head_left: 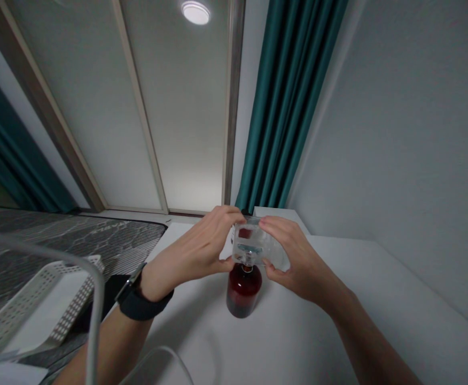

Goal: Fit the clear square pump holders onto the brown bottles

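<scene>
A clear, box-shaped container [253, 247] is held between my two hands, just above the neck of a dark red bottle [242, 294]. My left hand [210, 238] grips its left side with fingers on top and thumb below. On the other side, my right hand [292, 254] holds it in the same way. The bottle stands upright on the white table [282, 342]. I cannot tell whether the container touches the bottle's mouth. What the container holds, if anything, is unclear.
A white perforated basket [37, 305] is at the lower left, beside a grey patterned rug [109, 240]. A white cable [98, 310] curves across the left foreground. Behind the table are a white box-like surface [280, 213] and a green curtain [286, 107]. A wall [414, 149] rises on the right.
</scene>
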`<state>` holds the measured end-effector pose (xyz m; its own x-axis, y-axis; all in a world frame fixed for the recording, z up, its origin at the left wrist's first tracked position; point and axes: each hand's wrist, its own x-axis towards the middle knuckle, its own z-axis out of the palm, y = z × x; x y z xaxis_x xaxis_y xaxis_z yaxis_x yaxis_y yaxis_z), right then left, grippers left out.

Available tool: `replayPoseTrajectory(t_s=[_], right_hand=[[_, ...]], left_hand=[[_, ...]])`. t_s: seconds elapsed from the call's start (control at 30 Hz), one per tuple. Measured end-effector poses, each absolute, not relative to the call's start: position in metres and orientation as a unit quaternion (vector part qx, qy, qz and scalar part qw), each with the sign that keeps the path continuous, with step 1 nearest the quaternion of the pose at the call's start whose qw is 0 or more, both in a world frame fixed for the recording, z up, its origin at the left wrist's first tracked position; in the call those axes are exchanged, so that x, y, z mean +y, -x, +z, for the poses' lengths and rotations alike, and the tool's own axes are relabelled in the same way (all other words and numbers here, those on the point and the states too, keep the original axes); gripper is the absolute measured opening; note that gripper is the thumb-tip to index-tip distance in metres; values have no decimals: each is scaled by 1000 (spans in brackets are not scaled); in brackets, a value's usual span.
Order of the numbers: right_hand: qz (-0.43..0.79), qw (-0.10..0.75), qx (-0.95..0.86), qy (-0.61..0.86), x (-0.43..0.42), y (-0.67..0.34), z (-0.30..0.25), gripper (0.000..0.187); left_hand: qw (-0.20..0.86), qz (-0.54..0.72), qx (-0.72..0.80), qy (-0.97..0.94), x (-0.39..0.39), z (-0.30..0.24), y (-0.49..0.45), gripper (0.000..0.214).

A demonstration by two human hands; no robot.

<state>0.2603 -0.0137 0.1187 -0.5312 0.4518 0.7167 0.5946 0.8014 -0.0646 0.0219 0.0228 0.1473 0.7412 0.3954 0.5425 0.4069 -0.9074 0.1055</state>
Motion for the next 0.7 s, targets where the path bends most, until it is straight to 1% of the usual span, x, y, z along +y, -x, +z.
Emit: replayPoseTrajectory(t_s=[0.17,0.7], right_hand=[[-105,379,-869,300,-14,-261,118,82],[-139,393,-864,282,-12,-261,116,72]], left_hand=[[9,-296,-218,930,22,147,-21,59],[31,-313,-202,928,22,148,-21,56]])
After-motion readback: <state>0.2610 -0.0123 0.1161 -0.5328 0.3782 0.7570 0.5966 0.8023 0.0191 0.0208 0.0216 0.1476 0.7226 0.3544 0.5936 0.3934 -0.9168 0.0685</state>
